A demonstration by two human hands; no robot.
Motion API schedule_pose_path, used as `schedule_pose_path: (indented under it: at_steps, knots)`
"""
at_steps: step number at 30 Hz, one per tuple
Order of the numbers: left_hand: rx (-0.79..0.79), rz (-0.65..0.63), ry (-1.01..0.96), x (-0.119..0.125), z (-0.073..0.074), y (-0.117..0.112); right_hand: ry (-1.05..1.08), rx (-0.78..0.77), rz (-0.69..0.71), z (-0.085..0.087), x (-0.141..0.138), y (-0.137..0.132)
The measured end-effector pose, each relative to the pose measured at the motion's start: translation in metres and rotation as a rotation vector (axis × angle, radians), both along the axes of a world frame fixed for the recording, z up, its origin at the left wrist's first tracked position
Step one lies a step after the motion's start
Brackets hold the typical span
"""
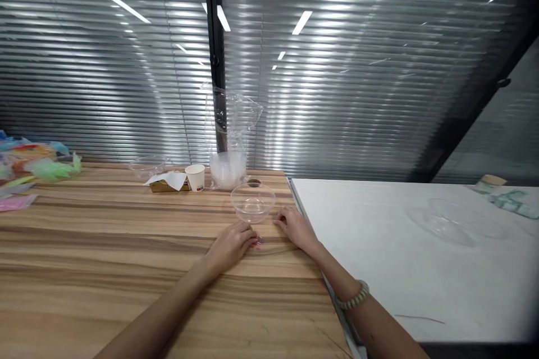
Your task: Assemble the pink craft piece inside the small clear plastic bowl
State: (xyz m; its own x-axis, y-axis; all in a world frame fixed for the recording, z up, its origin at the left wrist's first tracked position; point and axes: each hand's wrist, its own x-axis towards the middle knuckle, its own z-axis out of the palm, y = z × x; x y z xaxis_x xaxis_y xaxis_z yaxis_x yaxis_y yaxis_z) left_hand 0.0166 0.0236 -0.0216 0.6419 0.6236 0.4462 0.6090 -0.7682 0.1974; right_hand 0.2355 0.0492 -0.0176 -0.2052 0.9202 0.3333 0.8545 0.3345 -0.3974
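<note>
Bare wooden tabletop point(105, 269) left of both hands permits passage. Paper cup point(196, 177) and bagged bowl stack point(228, 168) obstruct the far edge.

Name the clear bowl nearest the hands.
The bowl just beyond the left hand and right hand; the other bowl sits far back by the paper cup.

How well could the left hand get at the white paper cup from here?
Probably yes: bare table lies between the left hand and the paper cup; the clear bowl stands aside.

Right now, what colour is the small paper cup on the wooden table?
The paper cup is white, seen best in head view.
</note>
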Motion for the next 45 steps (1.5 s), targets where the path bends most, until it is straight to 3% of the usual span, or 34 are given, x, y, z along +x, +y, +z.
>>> schedule_pose_path:
  at_steps: [45]
  knots:
    - [0.033, -0.003, 0.055, 0.0000, -0.0005, 0.0013, -0.063, 0.038, 0.012, -0.0045, -0.0022, 0.0010]
